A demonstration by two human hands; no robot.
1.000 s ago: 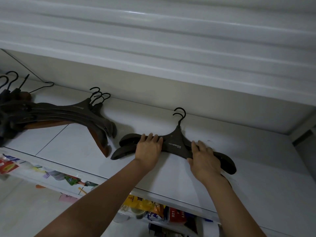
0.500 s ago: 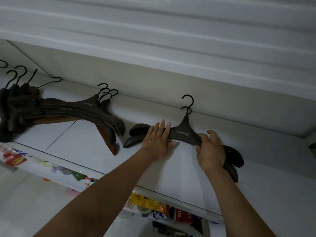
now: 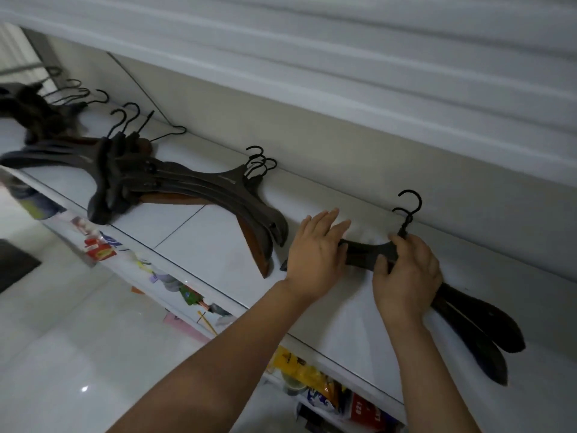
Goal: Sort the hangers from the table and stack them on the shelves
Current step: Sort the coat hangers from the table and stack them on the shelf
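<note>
The step in hand looks like settling a pair of dark brown wooden coat hangers with black metal hooks onto the white glossy shelf. The pair lies flat on the shelf with its hooks toward the back wall and its right-hand ends fanned a little apart. The left hand lies spread and flat, fingers straight, over the pair's left arm. The right hand curls round the neck just below the hooks, thumb on the near edge. Next, I judge, the pair needs squaring so that one hanger lies over the other, and perhaps a slide leftward before both hands let go. In that direction, near the pair but not touching it, lies a pile of dark and reddish-brown wooden hangers. A further heap of dark hangers sits blurred at the shelf's far end. Beneath the shelf, colourful packets show, too small to identify.
</note>
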